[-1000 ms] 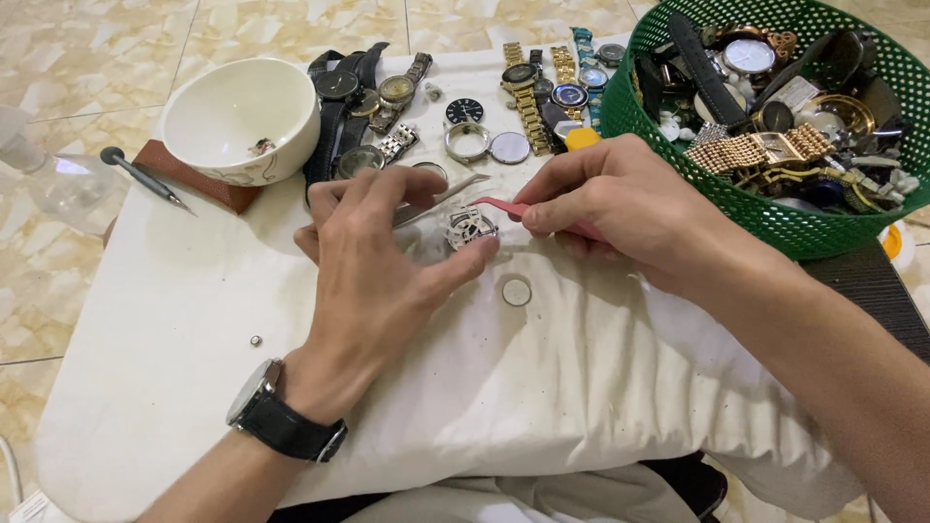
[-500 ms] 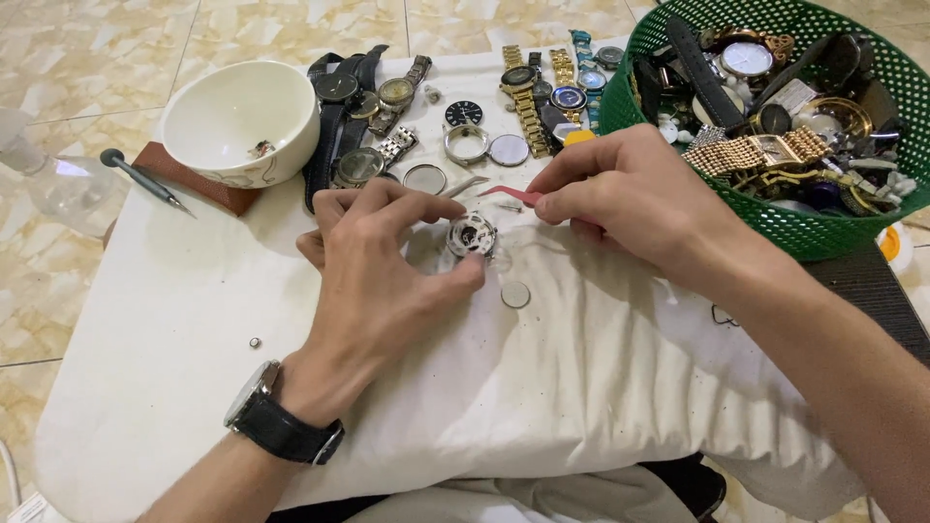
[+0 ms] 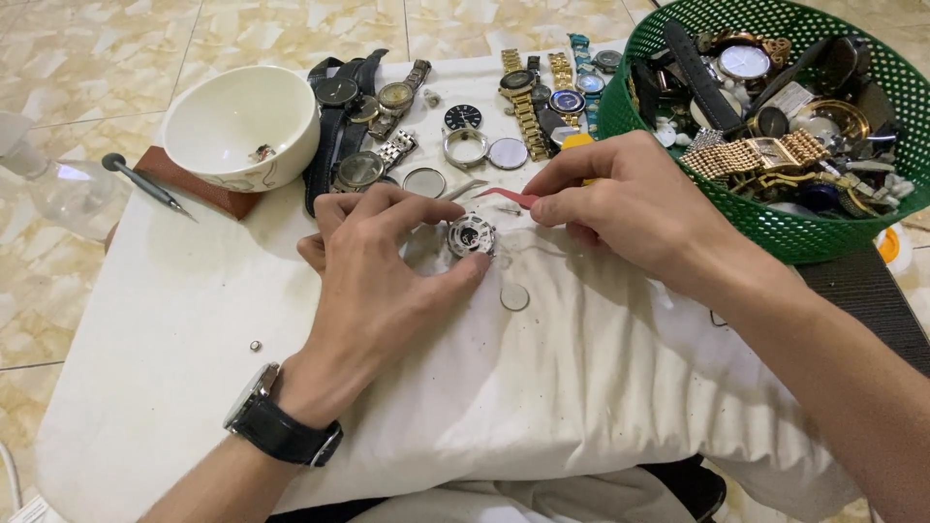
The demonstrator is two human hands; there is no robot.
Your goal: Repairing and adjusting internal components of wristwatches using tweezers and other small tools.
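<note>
Left hand (image 3: pixel 383 266) pinching a round silver opened watch case (image 3: pixel 471 235) on white cloth (image 3: pixel 581 387), right hand (image 3: pixel 630 208) gripping a red-tipped tool (image 3: pixel 511 198), loose round glass disc (image 3: pixel 514 296) lying nearby

Both hands low — left hand (image 3: pixel 383 266) pinching, right hand (image 3: pixel 630 208) fingers curled.

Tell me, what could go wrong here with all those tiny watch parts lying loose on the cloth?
The open watch case is only pinched by the left hand, so the red tool in the right hand might slip and scratch the works. The loose round glass lies just under the right wrist and could get pressed or swept off. The tiny part near the left wrist could easily roll away unnoticed.
</note>
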